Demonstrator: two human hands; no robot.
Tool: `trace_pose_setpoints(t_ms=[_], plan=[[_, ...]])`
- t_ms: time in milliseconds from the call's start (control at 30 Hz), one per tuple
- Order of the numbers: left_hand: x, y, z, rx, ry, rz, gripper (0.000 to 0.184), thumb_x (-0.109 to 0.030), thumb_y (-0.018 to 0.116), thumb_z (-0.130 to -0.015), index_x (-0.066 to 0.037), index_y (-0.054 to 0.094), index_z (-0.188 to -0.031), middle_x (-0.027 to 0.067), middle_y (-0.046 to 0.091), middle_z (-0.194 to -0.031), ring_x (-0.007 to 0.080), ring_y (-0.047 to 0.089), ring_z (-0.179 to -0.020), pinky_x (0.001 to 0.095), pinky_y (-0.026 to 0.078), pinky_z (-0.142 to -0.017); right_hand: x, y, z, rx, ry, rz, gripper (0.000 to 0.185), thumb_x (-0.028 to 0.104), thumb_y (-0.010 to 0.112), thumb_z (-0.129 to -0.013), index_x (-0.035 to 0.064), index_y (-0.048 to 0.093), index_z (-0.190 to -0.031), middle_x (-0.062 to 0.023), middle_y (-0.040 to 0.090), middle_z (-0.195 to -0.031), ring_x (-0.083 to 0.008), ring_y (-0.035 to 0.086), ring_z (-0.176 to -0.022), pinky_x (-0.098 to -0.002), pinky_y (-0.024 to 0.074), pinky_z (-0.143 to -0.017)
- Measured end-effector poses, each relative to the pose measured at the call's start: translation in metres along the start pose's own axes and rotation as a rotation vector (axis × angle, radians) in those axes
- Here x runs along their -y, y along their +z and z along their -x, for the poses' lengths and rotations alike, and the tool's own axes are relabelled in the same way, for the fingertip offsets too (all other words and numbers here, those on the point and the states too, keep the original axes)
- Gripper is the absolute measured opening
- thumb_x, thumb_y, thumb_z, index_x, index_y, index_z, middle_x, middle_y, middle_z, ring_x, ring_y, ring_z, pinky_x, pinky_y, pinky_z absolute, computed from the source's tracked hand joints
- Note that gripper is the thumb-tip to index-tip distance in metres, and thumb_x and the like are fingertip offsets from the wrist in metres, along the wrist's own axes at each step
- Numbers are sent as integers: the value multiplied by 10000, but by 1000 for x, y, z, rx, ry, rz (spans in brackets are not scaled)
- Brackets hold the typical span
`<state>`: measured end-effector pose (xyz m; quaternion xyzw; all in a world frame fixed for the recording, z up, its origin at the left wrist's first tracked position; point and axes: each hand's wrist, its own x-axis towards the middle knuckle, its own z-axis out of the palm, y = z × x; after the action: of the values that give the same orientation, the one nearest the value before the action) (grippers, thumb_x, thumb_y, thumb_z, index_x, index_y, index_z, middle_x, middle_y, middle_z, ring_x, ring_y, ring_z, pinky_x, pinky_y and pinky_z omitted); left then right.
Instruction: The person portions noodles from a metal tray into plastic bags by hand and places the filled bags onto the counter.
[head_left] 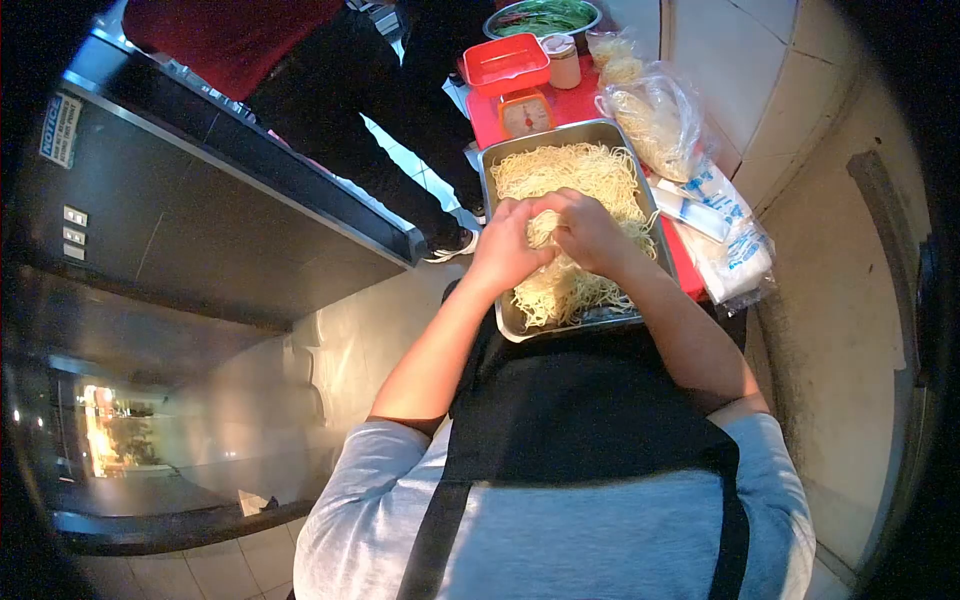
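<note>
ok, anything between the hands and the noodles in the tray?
Nothing visible. The left hand and right hand meet around a clump of noodles over the open tray; the scale stands past its far end, out of the way.

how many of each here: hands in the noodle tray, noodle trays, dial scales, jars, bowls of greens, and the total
Hands: 2 (left hand, right hand)
Noodle tray: 1
Dial scale: 1
Jar: 1
Bowl of greens: 1
Total: 6
</note>
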<state>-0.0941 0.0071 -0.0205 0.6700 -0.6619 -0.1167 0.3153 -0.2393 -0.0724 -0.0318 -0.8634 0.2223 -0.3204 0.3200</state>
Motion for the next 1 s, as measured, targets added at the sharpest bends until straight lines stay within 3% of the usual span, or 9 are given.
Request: trace_pose_setpoints(t_ms=[200, 333, 533, 633, 700, 767, 833, 933, 1000], plan=[[18, 18, -8, -150, 62, 43, 349, -132, 733, -644, -15, 653, -962, 165, 590, -849, 349, 595, -833, 413, 480, -742, 24, -21, -13, -123, -202, -12, 196, 65, 482, -773, 56, 618, -914, -186, 607, -834, -367, 612, -782, -429, 486, -722], [36, 15, -10, -147, 62, 30, 263, -96, 717, -645, 5, 647, -877, 163, 587, -813, 351, 598, -806, 401, 478, -714, 56, -58, -29, -220, 39, -136, 190, 107, 425, -841, 19, 580, -906, -81, 583, -723, -137, 563, -706, -291, 443, -659], [60, 19, -8, -190, -35, 52, 233, -128, 728, -661, -23, 664, -859, 150, 629, -849, 308, 619, -817, 353, 486, -744, 96, -121, -65, -462, 25, -559, 185, 142, 454, -854, 42, 602, -903, 15, 587, -744, -51, 509, -657, -228, 423, -601], [62, 8, -13, -150, -87, 35, 292, -124, 753, -629, -28, 669, -892, 147, 626, -866, 287, 621, -817, 338, 484, -752, 70, -134, -72, -520, -5, -368, 198, 143, 465, -839, 41, 613, -922, 6, 583, -732, -65, 521, -661, -243, 438, -600], [59, -1, -19, -135, -119, 83, 339, -132, 778, -597, -33, 670, -903, 136, 624, -889, 277, 622, -819, 337, 486, -749, 40, -116, -61, -462, 46, -221, 228, 169, 489, -834, 24, 614, -957, -116, 652, -854, -212, 632, -824, -346, 487, -728], [47, -13, -22, -105, -187, 175, 392, -152, 808, -562, -43, 674, -913, 124, 619, -917, 275, 621, -828, 340, 490, -745, -15, -87, -45, -146, 305, 81, 275, 178, 542, -810, 40, 607, -1039, -148, 658, -917, -292, 627, -902, -418, 483, -795], [37, -16, -27, -27, -253, 266, 435, -83, 814, -560, -63, 681, -974, 32, 614, -914, 137, 598, -794, 289, 489, -736, -46, -66, -20, 305, 184, 498, 400, 226, 637, -766, 52, 588, -1123, -187, 629, -1048, -354, 592, -985, -450, 469, -863], [14, -15, -31, 26, -270, 407, 472, -35, 788, -602, -28, 644, -1051, 7, 600, -925, 60, 558, -759, 237, 482, -675, -53, -22, 9, -43, 15, 151, 555, 276, 715, -709, 52, 558, -1192, -206, 575, -1159, -353, 563, -1046, -437, 463, -898], [3, -15, -34, 76, -346, 625, 455, -14, 758, -624, -25, 638, -1062, 10, 603, -926, 67, 560, -731, 232, 481, -664, -35, -6, 14, -137, 280, -202, 587, 292, 724, -706, 45, 548, -1208, -220, 538, -1209, -347, 555, -1057, -422, 464, -899]])
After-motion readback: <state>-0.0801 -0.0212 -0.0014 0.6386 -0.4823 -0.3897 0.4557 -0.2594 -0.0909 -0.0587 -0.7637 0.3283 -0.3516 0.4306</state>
